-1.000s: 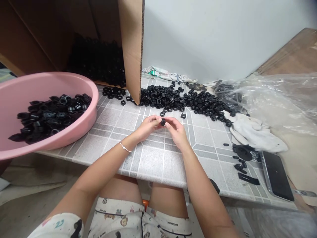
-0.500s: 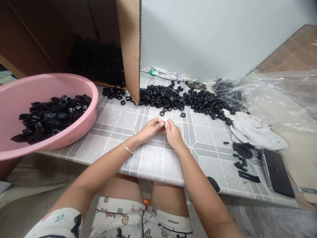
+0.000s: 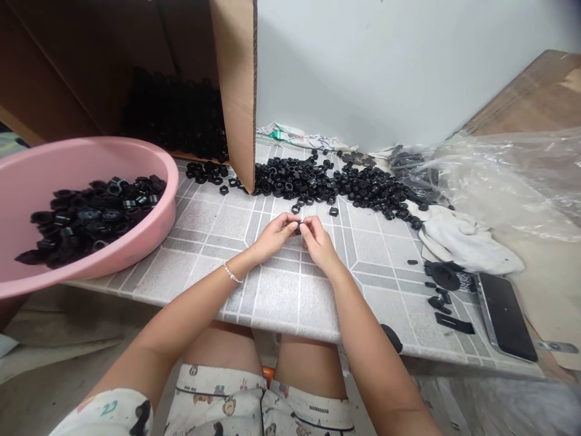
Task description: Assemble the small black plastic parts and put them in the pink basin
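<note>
Between my fingertips, above the middle of the table, is a small black ring-like plastic part (image 3: 298, 228), mostly covered by the fingers. My left hand (image 3: 275, 235) pinches it from the left, and my right hand (image 3: 318, 241) grips it from the right with thumb and fingers. Just beyond the hands lies a heap of similar black ring-shaped parts (image 3: 299, 178), with a few single ones near its front edge. More such black parts (image 3: 106, 209) fill the bottom of a pink basin (image 3: 149, 242) on the left.
A cardboard box (image 3: 238, 91) on its side holds many black parts at the back left. On the right are a white cloth (image 3: 469, 239), clear plastic sheeting (image 3: 521, 181), a phone (image 3: 506, 315) and several loose black pieces (image 3: 454, 323). The table's (image 3: 281, 321) front edge is above my lap.
Both hands stay together at nearly the same spot. The fingers have shifted slightly around the black part, and a little more of it shows. The camera view has moved a little.
</note>
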`<state>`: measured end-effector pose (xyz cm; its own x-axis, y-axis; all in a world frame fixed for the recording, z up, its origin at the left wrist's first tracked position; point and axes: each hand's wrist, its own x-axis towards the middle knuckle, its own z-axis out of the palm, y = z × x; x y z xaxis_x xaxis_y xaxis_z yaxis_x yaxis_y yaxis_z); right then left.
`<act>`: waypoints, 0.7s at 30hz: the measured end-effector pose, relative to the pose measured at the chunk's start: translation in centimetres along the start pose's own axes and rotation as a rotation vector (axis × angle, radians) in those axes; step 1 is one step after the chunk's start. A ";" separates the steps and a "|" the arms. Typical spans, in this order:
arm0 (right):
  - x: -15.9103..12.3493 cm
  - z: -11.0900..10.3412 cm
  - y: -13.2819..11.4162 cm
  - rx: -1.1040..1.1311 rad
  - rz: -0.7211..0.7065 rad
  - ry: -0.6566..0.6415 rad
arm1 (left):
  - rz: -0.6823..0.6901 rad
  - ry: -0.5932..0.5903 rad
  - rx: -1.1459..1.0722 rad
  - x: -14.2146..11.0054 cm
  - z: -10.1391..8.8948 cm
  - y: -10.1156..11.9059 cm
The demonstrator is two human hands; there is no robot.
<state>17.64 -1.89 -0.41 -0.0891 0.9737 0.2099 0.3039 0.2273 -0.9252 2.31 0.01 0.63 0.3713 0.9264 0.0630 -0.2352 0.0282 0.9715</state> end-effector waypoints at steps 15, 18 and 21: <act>-0.7 0.3 -1.5 -0.286 -0.076 0.021 | -0.234 -0.132 -0.183 -0.6 0.1 0.6; -0.9 0.4 -1.9 -0.280 -0.055 0.020 | -0.264 -0.153 -0.233 -0.6 0.1 0.5; -1.0 0.8 -1.8 -0.251 -0.032 0.045 | -0.244 -0.135 -0.215 -0.6 0.1 0.4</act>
<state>16.43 -3.30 0.82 -0.0618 0.9645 0.2568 0.5280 0.2500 -0.8116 2.03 -0.58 0.99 0.5521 0.8248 -0.1217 -0.3029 0.3344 0.8924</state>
